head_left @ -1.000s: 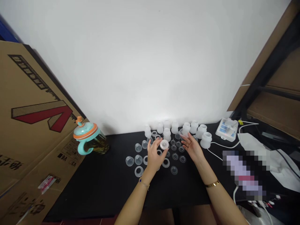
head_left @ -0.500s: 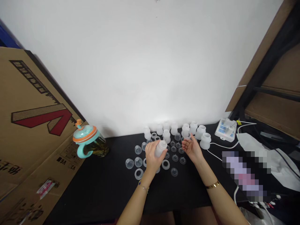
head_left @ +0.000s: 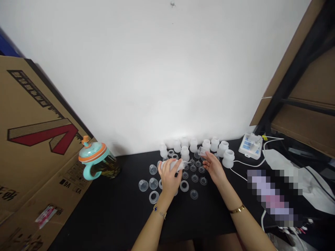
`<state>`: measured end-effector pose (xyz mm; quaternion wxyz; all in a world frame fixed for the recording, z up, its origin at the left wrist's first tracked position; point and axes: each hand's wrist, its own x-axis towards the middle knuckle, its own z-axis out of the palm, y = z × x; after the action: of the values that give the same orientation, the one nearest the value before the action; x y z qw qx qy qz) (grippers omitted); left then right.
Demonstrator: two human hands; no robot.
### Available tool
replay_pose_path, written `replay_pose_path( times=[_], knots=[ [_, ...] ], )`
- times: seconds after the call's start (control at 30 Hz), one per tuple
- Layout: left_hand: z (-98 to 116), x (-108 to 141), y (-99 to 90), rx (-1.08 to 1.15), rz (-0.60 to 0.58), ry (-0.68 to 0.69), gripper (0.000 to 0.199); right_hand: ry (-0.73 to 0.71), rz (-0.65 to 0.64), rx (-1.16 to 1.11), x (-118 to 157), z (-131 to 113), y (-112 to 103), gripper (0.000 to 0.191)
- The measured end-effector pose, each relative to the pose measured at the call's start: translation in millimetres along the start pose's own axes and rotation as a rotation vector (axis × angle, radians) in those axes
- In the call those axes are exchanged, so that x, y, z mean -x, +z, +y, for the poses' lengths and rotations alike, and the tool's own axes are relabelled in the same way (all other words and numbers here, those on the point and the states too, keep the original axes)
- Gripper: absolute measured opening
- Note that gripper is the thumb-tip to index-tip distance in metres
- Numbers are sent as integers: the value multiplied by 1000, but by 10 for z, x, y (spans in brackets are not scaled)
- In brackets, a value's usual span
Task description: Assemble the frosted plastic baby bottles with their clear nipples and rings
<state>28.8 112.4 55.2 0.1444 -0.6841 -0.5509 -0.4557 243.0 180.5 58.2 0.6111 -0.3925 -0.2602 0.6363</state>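
My left hand is wrapped round a small white baby bottle. The bottle is tipped on its side, and its clear nipple points right. Between thumb and fingers, my right hand grips a clear dome cap, just apart from the nipple. Beneath and between the hands lie several clear nipples on the black table. Clear dome caps and white collar rings lie to the left of and below my left hand.
Several open white bottles stand along the wall. A teal-lidded jug is at the left, beside a cardboard box. At the right are a power strip with white cables, crumpled white sheeting and a blurred-out patch.
My left hand has turned the bottle from upright onto its side, with the nipple toward my right hand. The clear cap in my right hand has shifted left and tilted.
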Motion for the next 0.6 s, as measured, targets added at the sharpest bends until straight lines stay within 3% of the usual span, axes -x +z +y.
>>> replay_pose_path(
  times=[0.13,0.27,0.47,0.6],
  knots=[
    [-13,-1,-4,-32,11,-12,40,-206,33,149,44,29,36,44],
    [-11,-4,-7,-33,25,-15,39,-363,63,257,91,35,84,46],
    [6,-18,-11,6,33,-46,33,-411,62,295,139,28,125,44],
    [23,-34,-30,84,-1,-129,33,-356,72,255,131,23,120,44]
  ],
)
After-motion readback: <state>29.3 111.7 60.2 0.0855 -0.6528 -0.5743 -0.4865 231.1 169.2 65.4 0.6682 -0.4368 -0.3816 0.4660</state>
